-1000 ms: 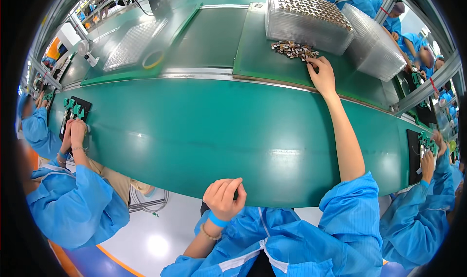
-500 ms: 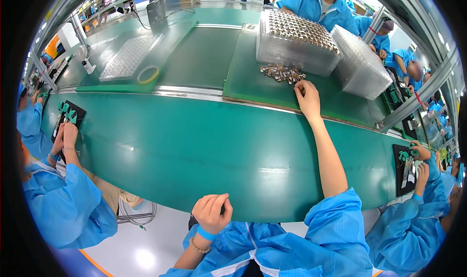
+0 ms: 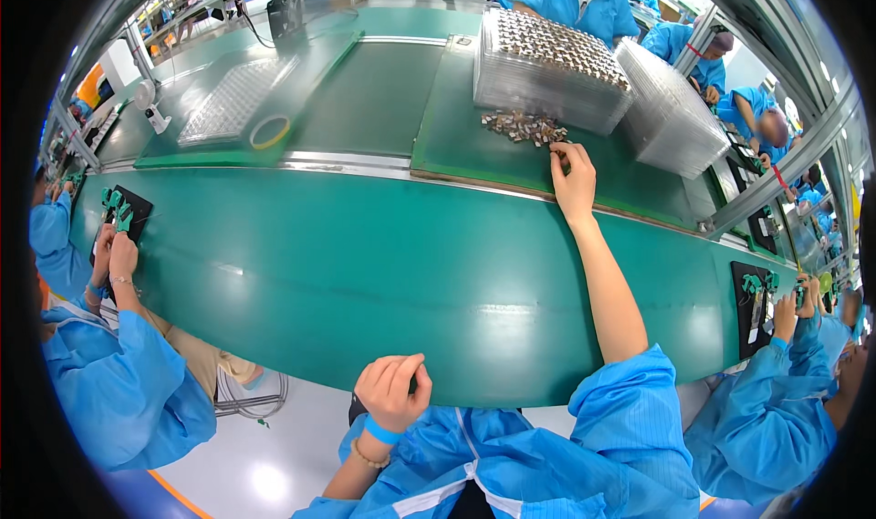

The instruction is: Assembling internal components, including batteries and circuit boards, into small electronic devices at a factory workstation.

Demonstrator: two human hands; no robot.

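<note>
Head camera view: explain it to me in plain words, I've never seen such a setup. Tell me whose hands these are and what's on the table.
There is no machine arm here, just a person's two bare hands. A wide fisheye camera on their head looks down, so straight edges look bent.

The right hand reaches across the green table to the edge of a pile of small parts; whether its fingertips hold one is too small to tell. The left hand is loosely curled near the table's close edge, with nothing visible in it.

Behind the pile stands a stack of clear trays, with rows of parts on top. Farther left lies a yellowish ring.
</note>
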